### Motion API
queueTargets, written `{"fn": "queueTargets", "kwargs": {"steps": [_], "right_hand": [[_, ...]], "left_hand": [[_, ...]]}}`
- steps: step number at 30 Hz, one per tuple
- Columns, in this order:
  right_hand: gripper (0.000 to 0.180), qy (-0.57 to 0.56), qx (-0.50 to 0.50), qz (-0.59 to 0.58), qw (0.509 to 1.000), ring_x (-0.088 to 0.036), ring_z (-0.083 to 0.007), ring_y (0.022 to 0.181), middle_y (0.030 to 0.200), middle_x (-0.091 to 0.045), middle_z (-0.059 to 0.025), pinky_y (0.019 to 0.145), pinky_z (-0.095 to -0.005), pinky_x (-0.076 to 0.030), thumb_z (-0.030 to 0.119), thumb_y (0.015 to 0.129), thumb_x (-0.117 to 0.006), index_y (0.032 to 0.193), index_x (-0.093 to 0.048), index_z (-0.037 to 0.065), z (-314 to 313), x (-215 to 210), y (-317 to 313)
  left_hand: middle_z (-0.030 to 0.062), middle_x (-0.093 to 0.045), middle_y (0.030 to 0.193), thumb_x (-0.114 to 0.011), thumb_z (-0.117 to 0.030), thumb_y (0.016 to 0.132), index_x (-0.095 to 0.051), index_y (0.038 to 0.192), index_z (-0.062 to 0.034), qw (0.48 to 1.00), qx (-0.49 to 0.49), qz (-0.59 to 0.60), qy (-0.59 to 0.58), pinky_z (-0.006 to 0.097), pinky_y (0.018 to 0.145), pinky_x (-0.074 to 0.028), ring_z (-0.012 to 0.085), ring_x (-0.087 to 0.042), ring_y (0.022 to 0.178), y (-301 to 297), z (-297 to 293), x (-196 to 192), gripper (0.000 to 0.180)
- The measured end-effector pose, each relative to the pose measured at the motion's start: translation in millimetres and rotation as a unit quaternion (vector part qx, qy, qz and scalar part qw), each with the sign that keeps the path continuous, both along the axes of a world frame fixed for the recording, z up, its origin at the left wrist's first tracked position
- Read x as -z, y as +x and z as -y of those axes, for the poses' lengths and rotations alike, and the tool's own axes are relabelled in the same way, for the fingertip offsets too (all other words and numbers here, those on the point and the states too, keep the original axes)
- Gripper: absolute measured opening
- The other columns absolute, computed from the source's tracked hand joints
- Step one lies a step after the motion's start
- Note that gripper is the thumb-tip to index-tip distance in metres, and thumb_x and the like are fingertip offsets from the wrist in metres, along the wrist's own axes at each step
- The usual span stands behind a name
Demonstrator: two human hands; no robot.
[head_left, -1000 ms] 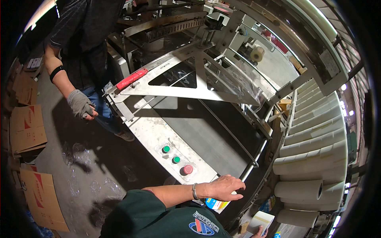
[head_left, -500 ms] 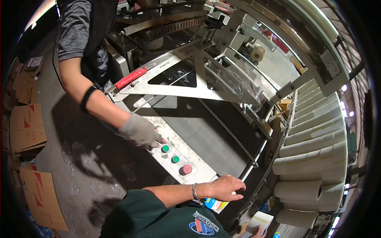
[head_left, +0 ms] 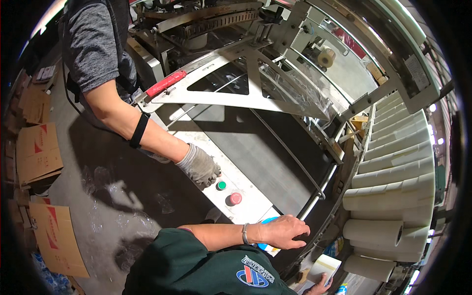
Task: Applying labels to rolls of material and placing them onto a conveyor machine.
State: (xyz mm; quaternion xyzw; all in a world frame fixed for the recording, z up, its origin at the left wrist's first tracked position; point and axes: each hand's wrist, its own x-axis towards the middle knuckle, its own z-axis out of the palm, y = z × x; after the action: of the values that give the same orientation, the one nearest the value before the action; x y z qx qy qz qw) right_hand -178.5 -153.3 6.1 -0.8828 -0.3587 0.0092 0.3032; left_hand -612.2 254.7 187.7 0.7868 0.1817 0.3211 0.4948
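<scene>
My left hand [head_left: 284, 232], with a silver bracelet at the wrist, hangs over the near end of a dark conveyor belt [head_left: 246, 147]. Its fingers are apart and nothing shows between them. Beneath the wrist lies a blue and white printed package [head_left: 268, 249], mostly hidden. At the lower right, my right hand [head_left: 320, 285] grips a white box [head_left: 325, 268] with a yellowish edge; only its fingers show. Left of my left hand runs a white control panel [head_left: 250, 204] with a red button [head_left: 234, 198] and a green button [head_left: 221, 185].
A co-worker's gloved hand [head_left: 200, 167] rests on the panel, at my left. Over the belt stands a white metal frame [head_left: 221, 98] with a red grip [head_left: 166, 83]. White rolls [head_left: 388, 196] line the right side; flattened cartons [head_left: 56, 236] lie at the left.
The co-worker's gloved hand has moved toward me along the panel and now covers the farther green button. The view has shifted slightly. My left hand stays over the belt end.
</scene>
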Motion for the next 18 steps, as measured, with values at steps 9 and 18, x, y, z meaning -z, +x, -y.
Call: {"fn": "queueTargets", "kwargs": {"steps": [9,18], "right_hand": [[0.045,0.003,0.001,-0.004,1.0,-0.043,-0.0163,0.142,0.153,-0.05,0.0071,0.115,-0.063,-0.023,0.031,0.099,-0.058,0.142,-0.056,0.04,-1.9,-2.9,5.4],[0.046,0.001,0.008,-0.007,1.0,-0.044,-0.0167,0.141,0.152,-0.051,0.0059,0.114,-0.0611,-0.025,0.03,0.098,-0.06,0.142,-0.056,0.038,-2.6,-5.9,3.6]], "left_hand": [[0.0159,-0.068,0.095,-0.07,-0.033,0.091,-0.066,0.11,-0.0041,1.0,0.015,-0.002,0.004,0.048,0.087,-0.052,0.0374,-0.068,0.094,17.3,11.4,-0.5,0.034],[0.0166,-0.068,0.095,-0.07,-0.032,0.091,-0.066,0.11,-0.0034,0.999,0.033,-0.006,0.006,0.048,0.087,-0.051,0.0376,-0.067,0.094,24.3,7.8,-1.7,0.035]]}}
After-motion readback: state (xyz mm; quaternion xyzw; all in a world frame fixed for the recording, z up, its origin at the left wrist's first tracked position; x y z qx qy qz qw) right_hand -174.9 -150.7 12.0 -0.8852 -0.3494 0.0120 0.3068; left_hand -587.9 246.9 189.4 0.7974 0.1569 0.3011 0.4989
